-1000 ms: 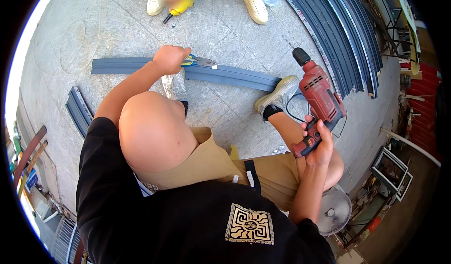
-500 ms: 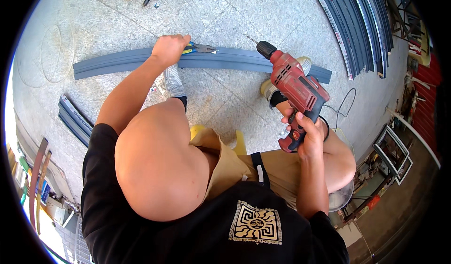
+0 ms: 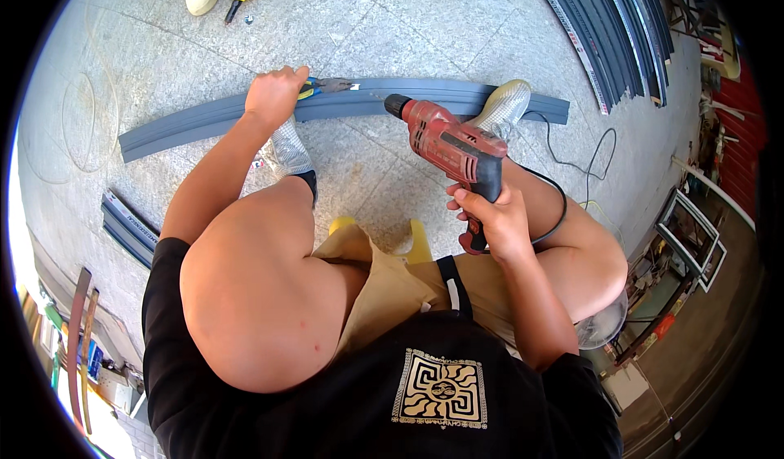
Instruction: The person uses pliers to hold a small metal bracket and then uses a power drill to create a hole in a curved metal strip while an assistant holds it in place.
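Holding: left hand [image 3: 276,95], fingers closed around pliers [image 3: 333,85] over grey strip [image 3: 192,120] | right hand [image 3: 496,218], fingers wrapped around red drill [image 3: 447,144]

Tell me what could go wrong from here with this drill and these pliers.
The bit of the red drill in the right hand points toward the pliers; a slip might strike them or the left hand holding them. The dark cord passes close by the right leg and could snag.

One drill [image 3: 454,144], one pliers [image 3: 325,86], four shoes [image 3: 501,109]
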`<state>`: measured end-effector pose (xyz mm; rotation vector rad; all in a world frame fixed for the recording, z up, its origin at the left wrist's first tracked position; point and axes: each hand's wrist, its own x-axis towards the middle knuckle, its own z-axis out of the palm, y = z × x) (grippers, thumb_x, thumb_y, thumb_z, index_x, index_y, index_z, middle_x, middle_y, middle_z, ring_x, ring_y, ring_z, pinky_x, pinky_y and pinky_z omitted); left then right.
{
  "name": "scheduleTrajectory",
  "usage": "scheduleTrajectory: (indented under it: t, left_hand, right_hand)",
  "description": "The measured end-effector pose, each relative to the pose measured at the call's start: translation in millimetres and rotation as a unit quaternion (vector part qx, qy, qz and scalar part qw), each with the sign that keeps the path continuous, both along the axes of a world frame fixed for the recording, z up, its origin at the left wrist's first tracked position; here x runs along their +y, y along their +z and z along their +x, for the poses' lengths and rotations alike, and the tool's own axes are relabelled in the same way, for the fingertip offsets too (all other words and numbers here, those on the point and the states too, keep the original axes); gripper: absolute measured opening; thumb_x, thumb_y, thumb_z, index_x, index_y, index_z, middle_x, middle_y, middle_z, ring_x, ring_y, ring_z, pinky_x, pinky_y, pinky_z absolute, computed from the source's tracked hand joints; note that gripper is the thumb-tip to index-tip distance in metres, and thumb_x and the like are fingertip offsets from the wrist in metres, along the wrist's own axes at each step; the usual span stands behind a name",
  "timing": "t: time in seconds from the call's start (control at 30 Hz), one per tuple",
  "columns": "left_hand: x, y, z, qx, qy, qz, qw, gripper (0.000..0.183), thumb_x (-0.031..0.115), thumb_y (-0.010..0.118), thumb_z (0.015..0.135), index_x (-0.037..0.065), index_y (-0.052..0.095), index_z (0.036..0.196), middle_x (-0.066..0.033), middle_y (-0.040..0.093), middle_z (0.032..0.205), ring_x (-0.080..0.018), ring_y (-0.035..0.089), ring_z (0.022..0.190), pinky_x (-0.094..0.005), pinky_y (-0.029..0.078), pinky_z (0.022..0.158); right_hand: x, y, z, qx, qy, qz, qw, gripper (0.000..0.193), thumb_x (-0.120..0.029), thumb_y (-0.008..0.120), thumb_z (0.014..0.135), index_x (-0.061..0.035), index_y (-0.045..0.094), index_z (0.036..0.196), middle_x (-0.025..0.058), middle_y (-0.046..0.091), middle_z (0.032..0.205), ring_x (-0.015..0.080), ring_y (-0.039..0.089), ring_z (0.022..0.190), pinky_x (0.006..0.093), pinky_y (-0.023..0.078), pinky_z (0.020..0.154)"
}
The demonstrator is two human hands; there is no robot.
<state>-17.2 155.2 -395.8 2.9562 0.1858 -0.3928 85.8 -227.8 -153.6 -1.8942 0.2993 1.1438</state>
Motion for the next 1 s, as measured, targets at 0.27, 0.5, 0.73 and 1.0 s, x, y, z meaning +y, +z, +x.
scheduleTrajectory:
  t: [0.27,0.5,0.73,1.0]
  left_hand:
    - [0,4,0,-0.047,0.006,0.020,0.999,0.016,0.004,0.068,0.090,0.012,0.060,0.101,-0.0092,0.068,0.084,-0.0319,0.076,0.074,-0.0441,0.062,0.064]
    - [-2,11,5,0.000,0.029,0.010,1.000,0.018,0.004,0.065,0.092,0.012,0.059,0.107,-0.0116,0.072,0.091,-0.0354,0.078,0.082,-0.0468,0.063,0.068]
    - [-9,13,7,0.048,0.038,0.003,0.998,0.024,0.002,0.065,0.090,0.013,0.060,0.111,-0.0117,0.072,0.095,-0.0361,0.077,0.089,-0.0484,0.062,0.074]
    - [-10,14,6,0.010,0.024,0.015,1.000,0.016,0.005,0.067,0.091,0.012,0.060,0.103,-0.0097,0.072,0.088,-0.0338,0.078,0.080,-0.0469,0.063,0.066]
  right_hand:
    - [18,-2,-1,-0.028,0.092,-0.084,0.992,0.023,-0.021,0.083,0.090,-0.0030,0.074,0.101,0.0011,0.065,0.073,0.0090,0.056,0.064,0.0318,0.047,0.062]
    - [24,-2,1,-0.061,0.132,-0.103,0.984,0.027,-0.023,0.083,0.088,-0.0010,0.073,0.100,0.0084,0.068,0.075,0.0175,0.062,0.069,0.0368,0.052,0.070]
    - [24,-16,-3,-0.127,0.179,-0.092,0.971,0.031,-0.026,0.082,0.086,-0.0008,0.072,0.102,0.0167,0.072,0.081,0.0319,0.069,0.074,0.0415,0.055,0.075]
    - [40,-29,-8,-0.202,0.231,-0.104,0.946,0.045,-0.026,0.082,0.084,-0.0025,0.073,0.121,0.0260,0.076,0.092,0.0450,0.075,0.090,0.0474,0.060,0.083]
